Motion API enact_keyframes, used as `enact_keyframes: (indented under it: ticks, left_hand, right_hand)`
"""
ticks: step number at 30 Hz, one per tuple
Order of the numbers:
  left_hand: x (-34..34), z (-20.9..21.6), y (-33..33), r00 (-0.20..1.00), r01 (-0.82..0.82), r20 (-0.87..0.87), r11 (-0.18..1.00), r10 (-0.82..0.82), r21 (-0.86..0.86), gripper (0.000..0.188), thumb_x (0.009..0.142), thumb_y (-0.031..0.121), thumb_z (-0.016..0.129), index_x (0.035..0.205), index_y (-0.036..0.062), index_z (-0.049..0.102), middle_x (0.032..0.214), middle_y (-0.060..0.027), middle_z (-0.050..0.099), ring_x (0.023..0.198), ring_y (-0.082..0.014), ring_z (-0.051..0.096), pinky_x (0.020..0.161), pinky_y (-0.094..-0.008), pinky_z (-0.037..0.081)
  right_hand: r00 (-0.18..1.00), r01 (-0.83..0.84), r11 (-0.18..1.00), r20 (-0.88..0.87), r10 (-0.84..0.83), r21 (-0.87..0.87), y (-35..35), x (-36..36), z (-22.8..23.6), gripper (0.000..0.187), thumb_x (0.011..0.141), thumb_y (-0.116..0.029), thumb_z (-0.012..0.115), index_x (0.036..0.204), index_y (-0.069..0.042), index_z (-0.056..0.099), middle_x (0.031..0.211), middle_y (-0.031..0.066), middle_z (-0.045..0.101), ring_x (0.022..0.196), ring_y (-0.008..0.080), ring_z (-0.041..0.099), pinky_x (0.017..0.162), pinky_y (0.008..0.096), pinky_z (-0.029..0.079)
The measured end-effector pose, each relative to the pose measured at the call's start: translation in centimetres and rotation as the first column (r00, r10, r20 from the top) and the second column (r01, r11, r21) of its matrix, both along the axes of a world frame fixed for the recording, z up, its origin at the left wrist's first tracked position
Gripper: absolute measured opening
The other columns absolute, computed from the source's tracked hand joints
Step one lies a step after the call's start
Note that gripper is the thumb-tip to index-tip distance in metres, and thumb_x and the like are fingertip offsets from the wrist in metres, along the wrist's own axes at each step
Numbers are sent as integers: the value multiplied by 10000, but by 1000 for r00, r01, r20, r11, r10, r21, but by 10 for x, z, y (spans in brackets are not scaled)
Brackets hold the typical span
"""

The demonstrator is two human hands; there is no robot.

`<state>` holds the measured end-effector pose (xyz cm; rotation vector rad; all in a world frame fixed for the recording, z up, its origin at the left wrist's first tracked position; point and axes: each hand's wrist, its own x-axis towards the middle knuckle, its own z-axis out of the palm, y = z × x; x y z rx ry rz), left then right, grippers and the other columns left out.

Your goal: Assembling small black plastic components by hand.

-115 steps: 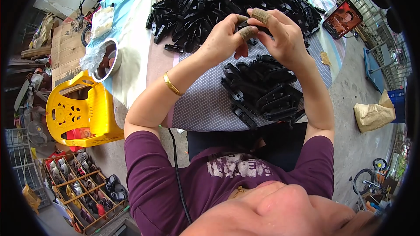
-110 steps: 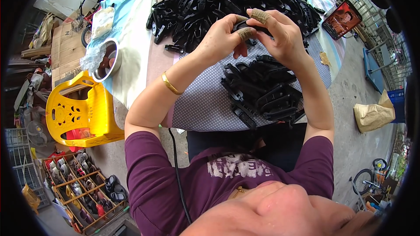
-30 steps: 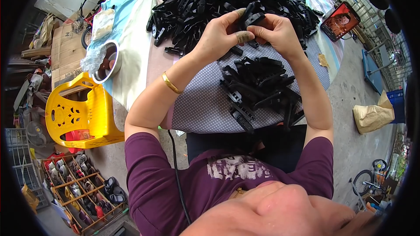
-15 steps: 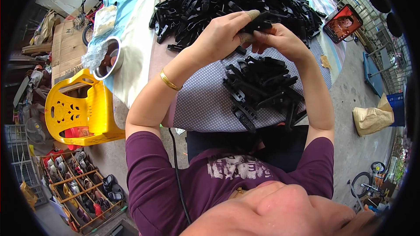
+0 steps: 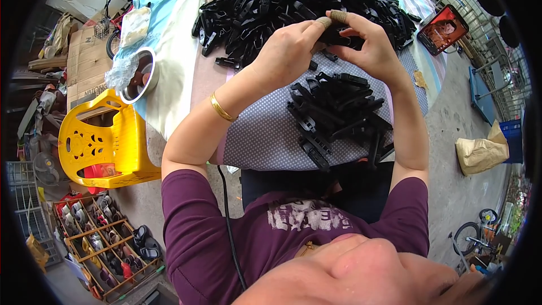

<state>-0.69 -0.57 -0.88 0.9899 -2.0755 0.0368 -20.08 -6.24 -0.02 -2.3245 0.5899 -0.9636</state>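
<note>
My left hand and my right hand meet over the table, fingers closed around a black plastic part. Most of that part is hidden by the fingers, so its full shape does not show. Tan wraps cover some fingertips on both hands. Just beyond them spreads a large heap of black plastic parts, long and narrow with slots. A smaller pile of similar black parts lies on the near side, between my forearms.
The table wears a dotted cloth. A phone leans at its right edge. On the left are a white bowl with a plastic bag and a yellow chair. A dark cable hangs beside my left arm.
My right index finger has lifted over the top of the part, and the right hand has turned. The part, formerly sticking up to the right, now sits lower between both hands.
</note>
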Motion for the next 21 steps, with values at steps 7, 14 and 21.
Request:
enact_keyframes:
  ticks: [7,14,21]
  left_hand:
    - [0,-1,0,999,47,3,996,-47,80,359,723,-78,586,1076,-12,565,925,-175,630,815,-343,633,707,-364,535]
    - [8,5,-5,994,110,-10,987,-109,115,331,741,-37,631,1069,-17,600,947,-176,643,820,-313,646,708,-330,536]
    - [11,7,-7,983,149,-154,927,-101,343,299,824,27,627,1120,-2,599,862,-131,652,735,-123,623,688,-243,507]
  right_hand:
    - [986,51,982,-149,-78,-180,7,-3,4,417,723,-50,716,1117,8,593,965,146,649,834,228,649,738,296,515]
    - [973,58,955,-197,-119,-291,7,-5,4,347,733,-53,706,1061,17,618,901,149,658,760,209,648,677,286,513]
    - [990,-111,958,-54,129,265,-4,-10,1,461,794,-134,713,1198,23,557,1016,50,637,850,98,595,763,243,501]
